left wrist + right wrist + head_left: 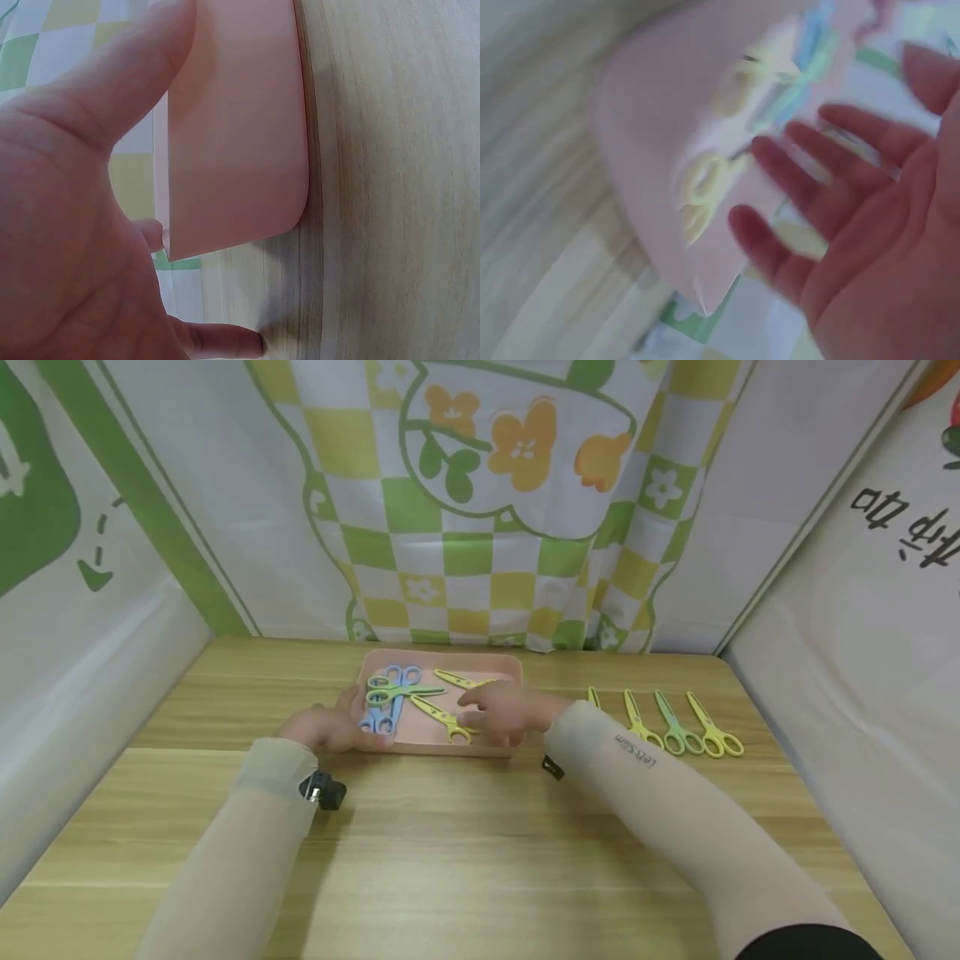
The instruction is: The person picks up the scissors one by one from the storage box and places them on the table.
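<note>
A pink tray (pixel 431 749) at the back of the table holds blue scissors (pixel 397 714), green scissors (pixel 390 692) lying across them, and yellow scissors (pixel 442 717). My left hand (pixel 326 728) rests at the tray's front left corner, its thumb straight along the front wall in the left wrist view. Over the tray's right side is my right hand (pixel 498 706), fingers loosely spread and holding nothing in the right wrist view. It partly covers another pair of yellow scissors (pixel 453 678). The right wrist view is blurred.
Right of the tray, several scissors lie in a row: yellow scissors (pixel 637 722), green scissors (pixel 678 735) and more yellow scissors (pixel 716 735). My right forearm hides part of the row. A checkered curtain (pixel 465 556) hangs behind the wooden table (pixel 480 843).
</note>
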Action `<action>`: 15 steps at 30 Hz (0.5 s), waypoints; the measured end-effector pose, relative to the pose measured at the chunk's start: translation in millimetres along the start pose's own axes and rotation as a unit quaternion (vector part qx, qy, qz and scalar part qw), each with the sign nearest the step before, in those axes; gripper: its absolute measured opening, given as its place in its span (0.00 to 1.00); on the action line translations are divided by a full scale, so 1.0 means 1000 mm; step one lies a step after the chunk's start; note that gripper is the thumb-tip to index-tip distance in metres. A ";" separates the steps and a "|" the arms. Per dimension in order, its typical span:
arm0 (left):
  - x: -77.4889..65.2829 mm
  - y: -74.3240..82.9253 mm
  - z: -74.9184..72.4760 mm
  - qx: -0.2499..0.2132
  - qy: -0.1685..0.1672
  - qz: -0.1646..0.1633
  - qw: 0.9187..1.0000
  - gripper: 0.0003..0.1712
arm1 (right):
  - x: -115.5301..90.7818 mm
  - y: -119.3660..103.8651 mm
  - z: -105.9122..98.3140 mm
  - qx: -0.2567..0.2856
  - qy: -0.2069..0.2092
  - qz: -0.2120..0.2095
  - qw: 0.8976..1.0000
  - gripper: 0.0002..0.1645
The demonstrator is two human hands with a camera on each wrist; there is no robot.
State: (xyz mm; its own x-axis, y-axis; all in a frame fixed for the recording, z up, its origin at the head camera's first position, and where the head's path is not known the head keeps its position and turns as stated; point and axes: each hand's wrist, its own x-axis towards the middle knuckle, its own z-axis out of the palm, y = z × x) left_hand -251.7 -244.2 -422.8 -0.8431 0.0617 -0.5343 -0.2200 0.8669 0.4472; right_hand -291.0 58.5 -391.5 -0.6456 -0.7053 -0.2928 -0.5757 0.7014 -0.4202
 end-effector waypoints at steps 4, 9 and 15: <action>0.001 -0.002 0.001 0.007 0.002 0.002 1.000 0.91 | 0.011 0.001 -0.017 0.053 0.055 0.086 0.993 0.22; -0.001 -0.002 0.001 0.013 0.002 0.000 1.000 0.90 | 0.024 -0.004 -0.024 0.021 0.057 0.129 0.990 0.13; 0.000 -0.002 0.000 -0.001 -0.003 0.005 1.000 0.91 | 0.040 -0.013 -0.018 -0.136 0.016 0.177 0.975 0.16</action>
State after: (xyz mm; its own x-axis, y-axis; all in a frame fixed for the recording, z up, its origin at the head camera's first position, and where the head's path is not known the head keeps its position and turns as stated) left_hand -251.5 -246.3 -423.7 -0.8424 0.0734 -0.5339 -0.2119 0.8657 0.4534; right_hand -318.0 22.8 -382.0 -0.8411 -0.4131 -0.3491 -0.4227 0.9048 -0.0522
